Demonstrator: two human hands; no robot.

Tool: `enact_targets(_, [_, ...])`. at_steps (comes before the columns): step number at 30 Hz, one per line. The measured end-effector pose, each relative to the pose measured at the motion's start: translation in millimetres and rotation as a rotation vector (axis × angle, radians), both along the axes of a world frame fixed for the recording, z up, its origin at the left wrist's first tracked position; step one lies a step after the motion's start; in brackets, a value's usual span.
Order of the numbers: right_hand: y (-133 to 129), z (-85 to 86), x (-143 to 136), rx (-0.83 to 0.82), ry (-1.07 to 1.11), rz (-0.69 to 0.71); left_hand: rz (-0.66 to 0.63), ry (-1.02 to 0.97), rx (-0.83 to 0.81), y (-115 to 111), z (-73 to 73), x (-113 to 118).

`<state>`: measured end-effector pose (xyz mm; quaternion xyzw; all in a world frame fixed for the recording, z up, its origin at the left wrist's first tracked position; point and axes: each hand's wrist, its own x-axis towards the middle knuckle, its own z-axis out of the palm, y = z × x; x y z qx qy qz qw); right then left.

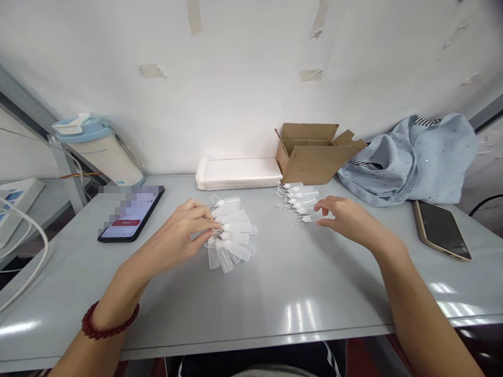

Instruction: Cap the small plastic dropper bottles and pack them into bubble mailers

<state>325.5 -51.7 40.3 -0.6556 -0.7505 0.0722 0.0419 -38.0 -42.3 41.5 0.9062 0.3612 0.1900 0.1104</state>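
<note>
Left hand, grip narrow, fingertips in at the cap ends of a loose heap of small translucent bottles, mid-worktop; they crowd the caps, so can't tell from here if anything is pinched. Right hand, grip holding the end bottle of a short row, the one closest to the worktop's front edge. Row runs back to the cardboard box, open, at the back edge; white stack just beside it. Phone toward the right edge, cloth bag at the back right corner.
</note>
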Motion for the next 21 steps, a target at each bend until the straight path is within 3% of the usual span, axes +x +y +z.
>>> enact_targets(8, [3,-6.1,-3,-0.099,-0.100,-0.040,0.022,-0.087,0.264,-10,-1.6,23])
enact_targets(15, [-9,-2.0,-27,0.032,0.206,0.277,-0.013,-0.136,0.328,-23,-10.4,46])
enact_targets(18, [-16,-3.7,-45,0.112,0.285,0.444,-0.014,-0.149,0.313,-26,-12.5,51])
enact_targets(21, [-22,-6.2,-56,0.164,0.287,0.527,-0.026,-0.163,0.239,-28,-12.0,53])
